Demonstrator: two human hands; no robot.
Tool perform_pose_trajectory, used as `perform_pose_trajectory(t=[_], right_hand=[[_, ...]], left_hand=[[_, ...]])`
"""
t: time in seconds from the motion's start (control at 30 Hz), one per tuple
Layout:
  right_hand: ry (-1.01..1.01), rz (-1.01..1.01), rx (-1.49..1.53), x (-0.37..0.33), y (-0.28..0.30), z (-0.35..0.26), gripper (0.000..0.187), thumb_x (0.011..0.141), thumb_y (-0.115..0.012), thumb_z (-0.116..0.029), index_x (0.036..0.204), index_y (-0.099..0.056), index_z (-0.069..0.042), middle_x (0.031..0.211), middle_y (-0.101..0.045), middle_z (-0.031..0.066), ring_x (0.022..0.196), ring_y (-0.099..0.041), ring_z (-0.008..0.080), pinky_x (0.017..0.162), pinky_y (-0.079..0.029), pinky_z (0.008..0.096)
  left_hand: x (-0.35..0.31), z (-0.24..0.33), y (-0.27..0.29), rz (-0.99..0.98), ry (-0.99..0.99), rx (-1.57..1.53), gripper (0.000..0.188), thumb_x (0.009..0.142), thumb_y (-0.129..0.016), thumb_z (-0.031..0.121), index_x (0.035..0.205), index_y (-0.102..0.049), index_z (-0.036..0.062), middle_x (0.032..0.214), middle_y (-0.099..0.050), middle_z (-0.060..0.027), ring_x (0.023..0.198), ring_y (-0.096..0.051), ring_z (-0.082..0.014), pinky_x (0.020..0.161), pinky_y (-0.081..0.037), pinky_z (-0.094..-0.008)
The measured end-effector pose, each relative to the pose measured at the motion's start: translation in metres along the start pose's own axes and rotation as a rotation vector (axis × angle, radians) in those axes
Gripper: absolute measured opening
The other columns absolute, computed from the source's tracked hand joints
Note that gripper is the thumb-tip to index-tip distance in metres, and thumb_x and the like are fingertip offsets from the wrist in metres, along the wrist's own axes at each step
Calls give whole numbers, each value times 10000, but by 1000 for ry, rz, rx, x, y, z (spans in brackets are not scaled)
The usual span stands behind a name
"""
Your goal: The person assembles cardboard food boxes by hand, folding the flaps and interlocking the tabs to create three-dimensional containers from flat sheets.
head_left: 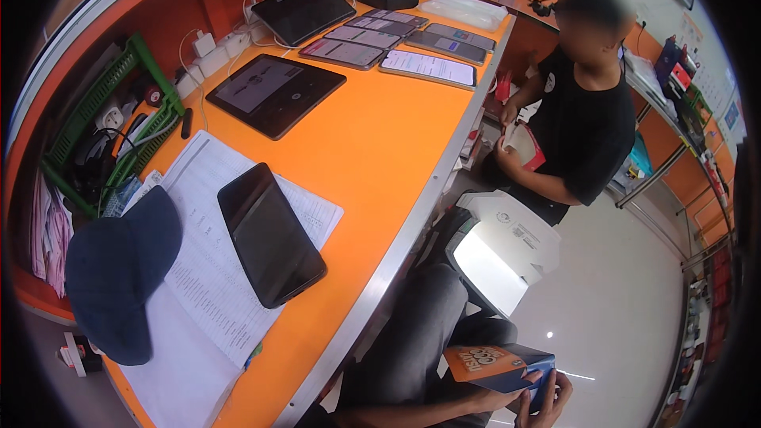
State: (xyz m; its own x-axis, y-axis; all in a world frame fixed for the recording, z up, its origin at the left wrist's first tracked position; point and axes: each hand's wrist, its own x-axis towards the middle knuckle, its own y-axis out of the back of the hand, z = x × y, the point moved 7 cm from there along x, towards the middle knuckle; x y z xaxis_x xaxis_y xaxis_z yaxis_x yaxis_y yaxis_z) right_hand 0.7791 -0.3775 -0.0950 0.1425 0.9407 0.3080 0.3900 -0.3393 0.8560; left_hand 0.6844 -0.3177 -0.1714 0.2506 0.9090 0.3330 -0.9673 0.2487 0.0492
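A folded orange and blue cardboard piece (485, 366), printed in white, is held low over my lap at the bottom right. My left hand (501, 400) grips its lower edge, the fingers partly hidden behind the card. On the blue end, my right hand (550, 406) has its fingers closed round the side. The card's panels stand at an angle to each other; whether it is a whole box I cannot tell. Close to my knees lies an opened white carton (495, 257) with a printed flap raised.
Along my left runs an orange counter (388, 158) with a metal edge. It bears a black tablet (269, 234) on an open notebook (198, 269), a dark cap (119, 269), another tablet (273, 91), several phones (428, 67) and a green basket (71, 123). A seated co-worker (590, 103) holds a red and white packet.
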Motion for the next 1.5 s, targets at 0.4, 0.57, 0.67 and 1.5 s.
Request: perform_pose_trajectory(t=[0.4,0.57,0.67,1.5], right_hand=[[-70,-63,12,6,4,1,549,856,-707,-211,1319,-495,-6,1270,-499,251,1128,-523,391,956,-432,447],[-260,-53,228,5,15,22,618,877,-684,-212,1405,-425,-23,1197,-583,252,1043,-598,330,921,-464,434],[-707,153,532,-6,29,82,556,961,-555,-169,1467,-359,-48,1330,-527,233,1200,-525,274,998,-428,407],[-1039,-422,1009,-70,-56,112,451,978,-519,-351,1225,-574,23,1134,-627,117,998,-598,209,852,-487,327]], left_hand=[[-11,-30,-22,-289,68,166,383,959,-604,309,1263,-578,79,1065,-546,-71,933,-553,-156,730,-475,-271],[-9,-17,-27,-412,60,-34,422,961,-603,258,1316,-532,42,1136,-603,-97,998,-614,-188,801,-510,-284],[20,21,1,-493,205,-460,363,967,-588,189,1245,-554,-42,1088,-663,-101,965,-651,-158,801,-540,-302],[34,47,44,-942,70,-746,1041,774,-646,649,1527,-209,79,1596,-167,-142,1470,-170,-297,1180,-173,-433]])
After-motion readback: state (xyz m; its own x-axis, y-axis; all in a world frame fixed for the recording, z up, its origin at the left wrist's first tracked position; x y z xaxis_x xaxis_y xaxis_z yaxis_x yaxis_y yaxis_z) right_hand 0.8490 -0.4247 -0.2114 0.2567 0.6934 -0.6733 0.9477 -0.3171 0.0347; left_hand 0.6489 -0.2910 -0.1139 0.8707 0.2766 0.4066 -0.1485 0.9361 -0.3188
